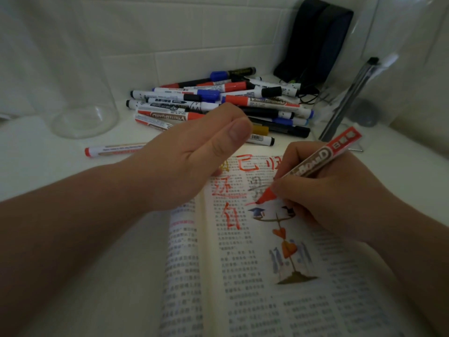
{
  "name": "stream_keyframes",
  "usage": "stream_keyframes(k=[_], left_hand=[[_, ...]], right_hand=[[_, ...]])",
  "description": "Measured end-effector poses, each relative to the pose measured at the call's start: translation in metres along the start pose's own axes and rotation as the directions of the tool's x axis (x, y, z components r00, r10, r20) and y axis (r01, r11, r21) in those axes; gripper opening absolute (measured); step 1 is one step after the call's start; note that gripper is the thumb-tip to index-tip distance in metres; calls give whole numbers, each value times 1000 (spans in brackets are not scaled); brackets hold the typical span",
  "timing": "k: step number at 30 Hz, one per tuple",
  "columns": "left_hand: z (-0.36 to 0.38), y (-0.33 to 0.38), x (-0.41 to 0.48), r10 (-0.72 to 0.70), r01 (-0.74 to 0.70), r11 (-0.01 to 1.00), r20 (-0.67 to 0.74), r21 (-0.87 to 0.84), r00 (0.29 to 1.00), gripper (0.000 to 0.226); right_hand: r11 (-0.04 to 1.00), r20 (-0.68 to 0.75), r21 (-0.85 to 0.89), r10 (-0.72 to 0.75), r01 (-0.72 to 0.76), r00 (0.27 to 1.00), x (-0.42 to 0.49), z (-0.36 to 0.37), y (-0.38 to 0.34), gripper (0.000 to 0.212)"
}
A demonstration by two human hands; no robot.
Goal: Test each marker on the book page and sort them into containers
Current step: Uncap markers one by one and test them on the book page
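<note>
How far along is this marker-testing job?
Early, it seems. Done: red strokes already mark the book page, so some testing has happened. In hand: the right hand is writing with an uncapped red marker. Left: a pile of markers lies behind the book, and no markers show in the glass jar, so sorting looks barely begun.

Two hands are in view: one left hand and one right hand. There is one open book. One red marker sits in the right hand's grip, and one single marker lies alone. One heap of markers holds roughly sixteen, too overlapped for an exact count. Two clear containers show, one glass jar and one clear container at the right. There is one dark pouch.
</note>
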State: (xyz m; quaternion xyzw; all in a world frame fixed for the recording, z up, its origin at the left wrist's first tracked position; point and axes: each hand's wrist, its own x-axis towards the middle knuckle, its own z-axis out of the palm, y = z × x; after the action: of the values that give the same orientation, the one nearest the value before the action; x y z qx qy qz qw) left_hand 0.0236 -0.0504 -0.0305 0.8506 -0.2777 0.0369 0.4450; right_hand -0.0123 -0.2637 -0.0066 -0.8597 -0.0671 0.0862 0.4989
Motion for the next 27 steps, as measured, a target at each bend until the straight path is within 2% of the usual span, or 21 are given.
stream_keyframes(k=[8, 14, 17, 22, 27], left_hand=[[-1, 9, -1, 29, -29, 1000, 6, -1, 1000, 44], [-5, 13, 0, 43, -46, 997, 62, 58, 997, 49], [-5, 14, 0, 42, -48, 995, 64, 92, 997, 45], [-5, 15, -1, 40, -47, 993, 64, 111, 997, 51], [-5, 17, 0, 44, -51, 994, 78, 100, 996, 54]], right_hand=[[998, 108, 53, -52, 47, 993, -3, 1, -1, 11], [997, 52, 38, -65, 63, 997, -1, 1, 0, 15], [994, 96, 71, -87, 81, 992, -3, 1, 0, 13], [996, 176, -7, -84, 87, 981, -6, -1, -1, 11], [998, 171, -12, -57, 60, 984, -4, -5, -3, 25]])
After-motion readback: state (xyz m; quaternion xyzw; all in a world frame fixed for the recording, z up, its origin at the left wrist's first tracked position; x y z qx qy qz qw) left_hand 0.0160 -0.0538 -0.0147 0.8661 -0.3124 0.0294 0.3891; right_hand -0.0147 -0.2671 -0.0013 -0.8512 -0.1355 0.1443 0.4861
